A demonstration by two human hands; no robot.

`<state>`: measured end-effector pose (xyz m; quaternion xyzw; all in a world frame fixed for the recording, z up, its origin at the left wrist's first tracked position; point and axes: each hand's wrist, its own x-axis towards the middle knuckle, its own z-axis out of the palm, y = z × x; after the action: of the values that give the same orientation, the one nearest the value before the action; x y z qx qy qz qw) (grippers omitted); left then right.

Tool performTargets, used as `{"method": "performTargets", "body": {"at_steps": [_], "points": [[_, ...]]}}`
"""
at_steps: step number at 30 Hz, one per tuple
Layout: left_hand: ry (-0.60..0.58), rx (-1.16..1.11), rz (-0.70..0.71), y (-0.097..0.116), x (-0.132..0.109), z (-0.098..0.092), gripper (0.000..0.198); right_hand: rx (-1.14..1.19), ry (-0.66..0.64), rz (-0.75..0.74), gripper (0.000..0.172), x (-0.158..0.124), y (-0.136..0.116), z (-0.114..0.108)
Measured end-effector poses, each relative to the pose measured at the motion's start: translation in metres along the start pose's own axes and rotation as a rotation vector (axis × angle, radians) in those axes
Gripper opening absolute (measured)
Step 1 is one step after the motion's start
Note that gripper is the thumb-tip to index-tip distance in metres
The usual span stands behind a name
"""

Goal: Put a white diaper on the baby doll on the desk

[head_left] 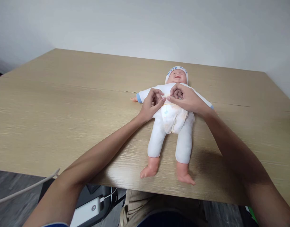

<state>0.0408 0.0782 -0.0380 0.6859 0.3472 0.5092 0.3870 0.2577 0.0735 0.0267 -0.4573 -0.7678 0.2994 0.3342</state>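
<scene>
A baby doll (171,126) in a white suit and a white cap lies on its back on the wooden table (64,107), feet towards me. It wears a nappy (172,117) round its waist. My left hand (152,104) is curled at the doll's belly, fingers pinched on the top edge of the nappy. My right hand (184,97) rests on the doll's chest, thumb and fingers pinched close to the left hand on the same edge. The doll's chest is mostly hidden under my hands.
The table's near edge (159,189) runs just below the doll's feet. A white cable (26,188) and a white device (86,212) lie below the table at the lower left. A plain wall stands behind the table.
</scene>
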Motion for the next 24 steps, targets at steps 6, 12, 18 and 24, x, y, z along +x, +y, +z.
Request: {"method": "performTargets", "body": {"at_steps": [6,12,18,24], "points": [[0.149,0.230,0.064,0.054,-0.027,-0.004,0.030,-0.274,0.254,-0.264,0.005,-0.035,-0.034,0.004],[-0.434,0.376,0.190,0.099,-0.094,-0.021,0.022,-0.302,-0.050,-0.379,0.017,-0.144,-0.074,0.027],[-0.525,0.562,0.085,0.081,-0.106,-0.025,0.022,-0.327,-0.111,-0.213,0.015,-0.170,-0.024,0.024],[-0.394,0.613,-0.054,0.070,-0.088,-0.012,0.044,-0.457,0.115,0.021,0.017,-0.155,-0.015,0.022]]}}
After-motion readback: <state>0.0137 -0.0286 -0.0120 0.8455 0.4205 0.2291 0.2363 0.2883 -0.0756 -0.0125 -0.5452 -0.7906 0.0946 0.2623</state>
